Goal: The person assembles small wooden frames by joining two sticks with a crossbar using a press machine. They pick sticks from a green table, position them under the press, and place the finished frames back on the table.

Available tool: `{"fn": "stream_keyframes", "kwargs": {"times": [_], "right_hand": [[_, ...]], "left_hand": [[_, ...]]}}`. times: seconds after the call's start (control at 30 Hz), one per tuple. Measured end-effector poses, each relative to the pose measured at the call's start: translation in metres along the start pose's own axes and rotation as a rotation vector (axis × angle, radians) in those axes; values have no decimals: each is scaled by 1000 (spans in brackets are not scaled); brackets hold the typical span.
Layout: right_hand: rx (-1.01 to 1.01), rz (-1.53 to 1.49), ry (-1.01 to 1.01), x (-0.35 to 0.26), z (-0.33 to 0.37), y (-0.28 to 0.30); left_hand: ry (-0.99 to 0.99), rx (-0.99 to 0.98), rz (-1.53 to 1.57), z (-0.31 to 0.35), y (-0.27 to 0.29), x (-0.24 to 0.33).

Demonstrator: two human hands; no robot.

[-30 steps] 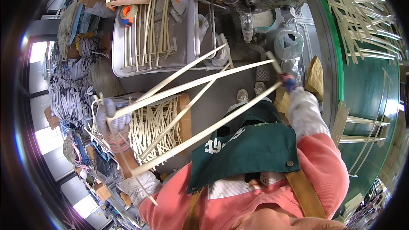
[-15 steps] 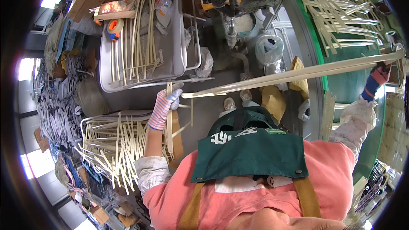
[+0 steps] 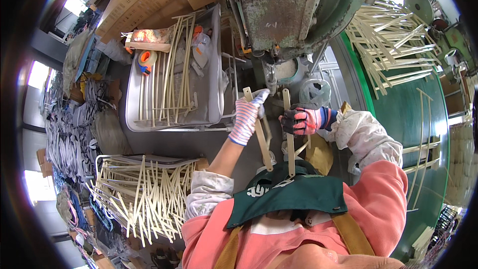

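Your left hand grips one pale strip, your right hand another — both upright under the green press. Next, I judge, feed the ends in straight.

Both arms are raised in front of the chest, elbows bent, forearms angling inward so the two hands sit near each other but apart. The left hand in its pink-and-white striped knit glove points upward, fingers curled closed in a grip, the bare forearm showing below a pushed-up pale patterned sleeve. The right hand in its dark glove with red and orange patches is turned sideways (knuckles toward the left hand), fist closed, wrist covered by a pale patterned sleeve cover.
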State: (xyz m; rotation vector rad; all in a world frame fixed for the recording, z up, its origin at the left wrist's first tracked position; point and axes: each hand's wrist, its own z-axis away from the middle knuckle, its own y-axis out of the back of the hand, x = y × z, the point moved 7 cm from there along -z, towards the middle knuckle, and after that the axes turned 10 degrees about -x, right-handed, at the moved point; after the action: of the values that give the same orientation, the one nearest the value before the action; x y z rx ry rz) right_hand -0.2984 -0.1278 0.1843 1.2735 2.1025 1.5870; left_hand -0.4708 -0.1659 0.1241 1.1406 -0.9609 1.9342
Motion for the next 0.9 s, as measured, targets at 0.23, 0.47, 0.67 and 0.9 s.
{"fn": "stream_keyframes", "kwargs": {"times": [0.23, 0.47, 0.67, 0.9], "right_hand": [[-29, -53, -54, 34, 6, -10], [118, -42, -188, 63, 19, -19], [37, -173, -261, 71, 49, -43], [1160, -1625, -1031, 175, 198, -259]], "left_hand": [[-29, -18, 49, -23, -31, 10], [-57, 125, 77, -45, -33, 16], [-66, 157, 104, -57, -32, -5], [-69, 233, 113, -41, -39, -9]]}}
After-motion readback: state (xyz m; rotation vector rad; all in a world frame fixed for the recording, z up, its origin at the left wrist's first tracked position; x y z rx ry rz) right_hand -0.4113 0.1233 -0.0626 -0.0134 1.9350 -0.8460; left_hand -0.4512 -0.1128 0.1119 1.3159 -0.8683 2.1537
